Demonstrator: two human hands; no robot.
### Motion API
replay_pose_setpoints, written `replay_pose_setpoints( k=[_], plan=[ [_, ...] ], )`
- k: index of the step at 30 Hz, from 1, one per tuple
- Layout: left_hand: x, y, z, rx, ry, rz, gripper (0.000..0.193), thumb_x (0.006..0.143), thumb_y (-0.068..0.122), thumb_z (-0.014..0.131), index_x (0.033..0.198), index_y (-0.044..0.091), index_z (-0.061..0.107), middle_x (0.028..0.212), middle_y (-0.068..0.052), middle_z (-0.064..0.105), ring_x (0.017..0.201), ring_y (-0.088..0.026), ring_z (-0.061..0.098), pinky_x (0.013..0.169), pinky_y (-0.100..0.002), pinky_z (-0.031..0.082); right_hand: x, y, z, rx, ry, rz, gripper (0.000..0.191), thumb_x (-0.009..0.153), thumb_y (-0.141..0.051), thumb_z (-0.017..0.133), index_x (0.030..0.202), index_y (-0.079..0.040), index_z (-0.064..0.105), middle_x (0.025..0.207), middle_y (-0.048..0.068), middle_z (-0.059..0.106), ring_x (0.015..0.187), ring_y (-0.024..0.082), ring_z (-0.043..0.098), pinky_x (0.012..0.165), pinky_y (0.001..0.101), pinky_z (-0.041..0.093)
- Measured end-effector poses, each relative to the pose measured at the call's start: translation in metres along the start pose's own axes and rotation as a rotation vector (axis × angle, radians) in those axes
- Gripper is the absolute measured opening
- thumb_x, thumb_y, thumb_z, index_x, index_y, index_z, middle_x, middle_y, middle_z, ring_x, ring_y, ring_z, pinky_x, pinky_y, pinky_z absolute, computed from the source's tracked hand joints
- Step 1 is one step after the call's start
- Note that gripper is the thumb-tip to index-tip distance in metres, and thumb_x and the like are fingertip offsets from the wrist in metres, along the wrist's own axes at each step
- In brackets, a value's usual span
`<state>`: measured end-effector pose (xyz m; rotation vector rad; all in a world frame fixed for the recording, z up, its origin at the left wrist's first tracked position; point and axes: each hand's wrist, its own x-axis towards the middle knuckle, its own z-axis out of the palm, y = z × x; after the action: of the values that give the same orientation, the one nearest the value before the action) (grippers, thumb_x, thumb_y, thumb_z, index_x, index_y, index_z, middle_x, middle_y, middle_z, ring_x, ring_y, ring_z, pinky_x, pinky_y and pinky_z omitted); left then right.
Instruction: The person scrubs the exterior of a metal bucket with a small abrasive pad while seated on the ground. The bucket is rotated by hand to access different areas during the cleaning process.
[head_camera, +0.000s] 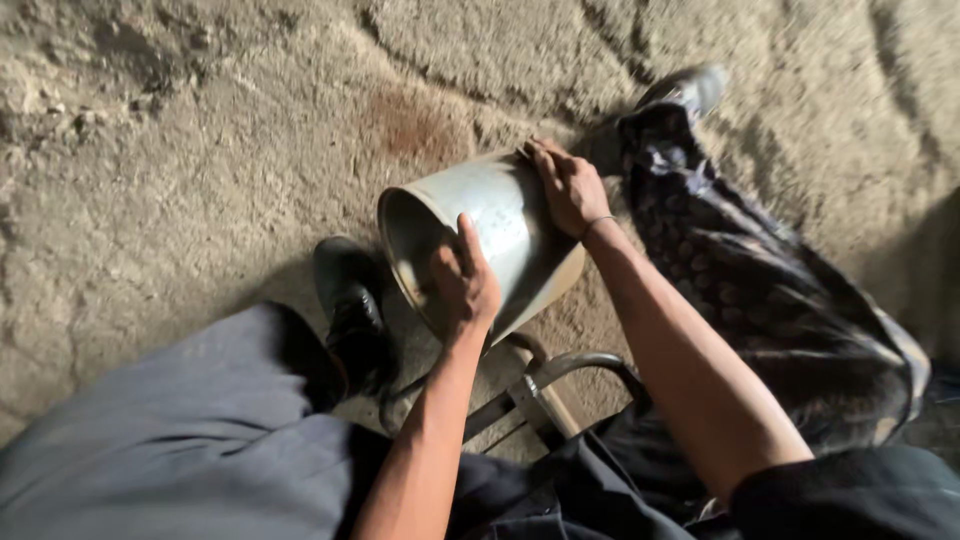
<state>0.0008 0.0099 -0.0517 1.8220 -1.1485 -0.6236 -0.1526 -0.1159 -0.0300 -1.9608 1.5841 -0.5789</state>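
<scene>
Bucket, grey metal, lay tilted on its side over dirt floor, open mouth facing lower left, between seated person's legs. Step in hand, by the look: steadying and turning bucket; any further turn would call for firm hold on both sides. Left hand hooked over rim, thumb outside, fingers curled inside. Right hand spread flat on outer wall, fingers extended, not clasping. 2 black shoes nearby; metal frame beneath bucket.
</scene>
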Motion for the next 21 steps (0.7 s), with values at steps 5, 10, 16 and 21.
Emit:
replay_pose_setpoints(
  k=[5, 10, 16, 21],
  plan=[
    [0.000, -0.004, 0.010, -0.356, 0.017, -0.251, 0.055, 0.110, 0.041, 0.045, 0.089, -0.008, 0.058, 0.075, -0.025, 0.056, 0.069, -0.041, 0.053, 0.065, -0.049, 0.042, -0.067, -0.024, 0.023, -0.057, 0.186, -0.318, 0.034, 0.114, -0.022, 0.051, 0.142, -0.006, 0.063, 0.148, 0.020, 0.060, 0.144, 0.046, 0.054, 0.120, 0.0525, 0.045],
    [0.001, -0.009, 0.017, -0.392, 0.041, -0.260, 0.058, 0.107, 0.043, 0.045, 0.082, -0.008, 0.055, 0.070, -0.026, 0.056, 0.065, -0.040, 0.054, 0.062, -0.049, 0.041, -0.123, -0.039, 0.048, -0.097, 0.120, -0.296, 0.043, 0.102, -0.016, 0.055, 0.142, 0.000, 0.063, 0.152, 0.027, 0.054, 0.143, 0.049, 0.047, 0.116, 0.0570, 0.037],
    [0.007, 0.002, 0.021, -0.277, 0.085, -0.313, 0.064, 0.108, 0.045, 0.045, 0.075, -0.009, 0.053, 0.067, -0.028, 0.055, 0.063, -0.042, 0.051, 0.062, -0.051, 0.040, -0.008, -0.004, -0.001, -0.013, 0.012, -0.057, 0.036, 0.109, -0.022, 0.048, 0.136, -0.004, 0.065, 0.149, 0.018, 0.058, 0.145, 0.037, 0.050, 0.119, 0.0466, 0.040],
    [0.003, 0.004, 0.020, -0.255, 0.092, -0.323, 0.062, 0.108, 0.046, 0.043, 0.078, -0.007, 0.055, 0.069, -0.028, 0.057, 0.065, -0.043, 0.054, 0.062, -0.050, 0.042, -0.048, -0.023, 0.014, -0.034, 0.116, -0.180, 0.039, 0.110, -0.020, 0.048, 0.140, 0.001, 0.062, 0.150, 0.026, 0.054, 0.148, 0.044, 0.044, 0.123, 0.0513, 0.034]
  ],
)
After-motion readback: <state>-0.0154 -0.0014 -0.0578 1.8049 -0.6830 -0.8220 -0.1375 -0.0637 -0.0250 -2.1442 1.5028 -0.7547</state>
